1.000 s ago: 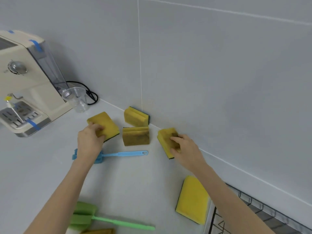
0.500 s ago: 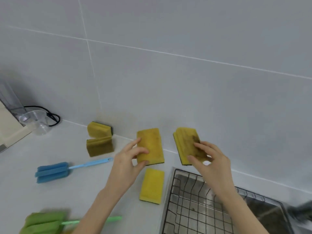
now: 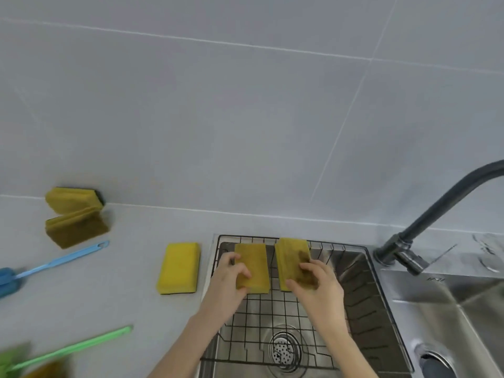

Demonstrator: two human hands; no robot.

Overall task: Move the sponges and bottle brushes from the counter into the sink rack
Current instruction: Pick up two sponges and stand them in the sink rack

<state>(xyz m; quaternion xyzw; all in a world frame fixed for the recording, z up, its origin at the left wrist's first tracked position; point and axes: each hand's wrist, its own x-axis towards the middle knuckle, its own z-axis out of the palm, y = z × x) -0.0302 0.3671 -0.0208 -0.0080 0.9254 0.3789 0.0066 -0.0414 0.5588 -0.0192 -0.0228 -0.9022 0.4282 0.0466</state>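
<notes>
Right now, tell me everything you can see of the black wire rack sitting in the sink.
The black wire rack is a thin-wire grid basket with low upright sides, seated in the left steel sink basin; the round drain strainer shows through its floor. The left hand and right hand each hold a worn yellow sponge over its back half. Whether those sponges touch the wire is unclear.

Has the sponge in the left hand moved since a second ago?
Yes. The sponge in the left hand has gone right, from the counter beside the blue brush to over the sink rack.
</notes>
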